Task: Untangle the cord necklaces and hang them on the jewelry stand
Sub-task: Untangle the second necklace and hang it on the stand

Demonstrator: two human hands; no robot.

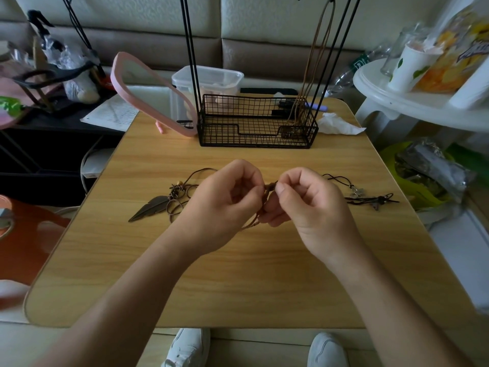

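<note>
A knotted brown cord necklace (268,192) is pinched between the left hand (225,205) and the right hand (309,207), both clenched on it above the middle of the wood-grain tabletop (238,282). A flat metal feather pendant (148,208) with looped cord is seen toward the left edge, and a thin black cord necklace (370,198) toward the right edge. Near the far edge, a black wire-mesh jewelry stand (254,123) is flanked by a pink-framed mirror (148,88) and a crumpled tissue (336,124); a tan cord (315,62) is hung from it.
</note>
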